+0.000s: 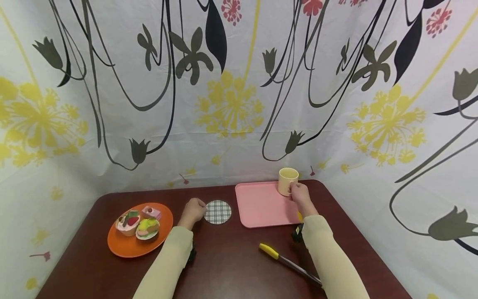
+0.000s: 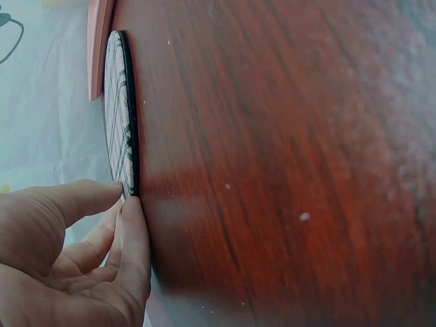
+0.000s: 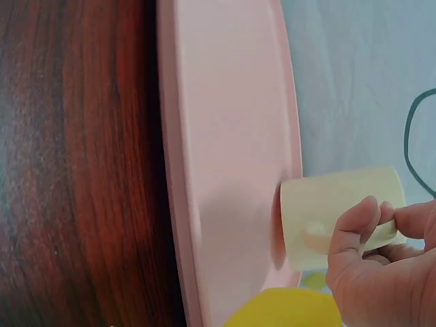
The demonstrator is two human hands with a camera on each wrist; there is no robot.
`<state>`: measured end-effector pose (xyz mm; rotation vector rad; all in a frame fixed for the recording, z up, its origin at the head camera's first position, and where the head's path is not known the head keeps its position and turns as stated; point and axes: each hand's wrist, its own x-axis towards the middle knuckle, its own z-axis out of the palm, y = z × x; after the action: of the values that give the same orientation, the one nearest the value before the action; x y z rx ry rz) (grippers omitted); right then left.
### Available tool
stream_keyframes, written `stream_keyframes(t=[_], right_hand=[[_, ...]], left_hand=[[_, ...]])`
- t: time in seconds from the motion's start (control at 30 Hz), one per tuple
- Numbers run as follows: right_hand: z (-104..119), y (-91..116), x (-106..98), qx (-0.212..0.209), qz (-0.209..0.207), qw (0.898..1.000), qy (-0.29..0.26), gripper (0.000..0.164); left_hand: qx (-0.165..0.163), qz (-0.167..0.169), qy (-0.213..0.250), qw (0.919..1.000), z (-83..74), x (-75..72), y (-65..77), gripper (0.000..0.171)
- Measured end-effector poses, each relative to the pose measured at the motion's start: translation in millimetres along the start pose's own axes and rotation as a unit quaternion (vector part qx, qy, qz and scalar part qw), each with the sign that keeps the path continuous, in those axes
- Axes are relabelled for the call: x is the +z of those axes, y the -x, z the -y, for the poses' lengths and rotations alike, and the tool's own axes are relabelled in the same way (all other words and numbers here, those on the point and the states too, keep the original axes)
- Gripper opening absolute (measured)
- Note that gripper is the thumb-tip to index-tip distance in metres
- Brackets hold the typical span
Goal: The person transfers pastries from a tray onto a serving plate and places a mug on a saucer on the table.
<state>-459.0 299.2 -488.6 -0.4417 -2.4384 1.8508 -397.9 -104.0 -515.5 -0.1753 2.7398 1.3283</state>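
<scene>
My left hand [image 1: 195,209] pinches the near-left edge of a round, checked coaster [image 1: 218,212] between thumb and fingers. The left wrist view shows this coaster [image 2: 121,116] low along the dark wood, its black underside edge facing the camera. By its handle, my right hand [image 1: 300,196] grips a pale yellow mug [image 1: 285,180]. The mug is upright at the back right corner of a pink tray [image 1: 257,203]. In the right wrist view the mug [image 3: 317,197] has its base close over the tray surface [image 3: 235,136], with fingers curled through the handle.
An orange plate [image 1: 127,251] bearing several toy-like cakes [image 1: 147,228] stands at the left. In front of the tray lies a long metal utensil with a yellow end [image 1: 269,251]. A yellow thing [image 3: 286,310] shows beside the right wrist. Patterned cloth [image 1: 239,158] hangs behind the table.
</scene>
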Motion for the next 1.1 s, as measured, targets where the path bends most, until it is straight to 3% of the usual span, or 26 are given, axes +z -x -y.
stream_keyframes(t=[0.3, 0.83, 1.1], right_hand=[[6.8, 13.4, 4.4, -0.014, -0.004, 1.000, -0.003, 0.038], [35.5, 45.4, 19.9, -0.045, 0.054, 0.998, 0.009, 0.041], [45.2, 58.1, 29.0, -0.059, 0.056, 0.997, 0.005, 0.040]], left_hand=[[0.001, 0.003, 0.004, 1.0000, -0.8, 1.0, 2.3, 0.026], [0.012, -0.015, 0.004, 0.9998, 7.4, 4.4, -1.2, 0.023], [0.015, -0.019, 0.012, 0.9996, 4.6, 4.9, 5.0, 0.025]])
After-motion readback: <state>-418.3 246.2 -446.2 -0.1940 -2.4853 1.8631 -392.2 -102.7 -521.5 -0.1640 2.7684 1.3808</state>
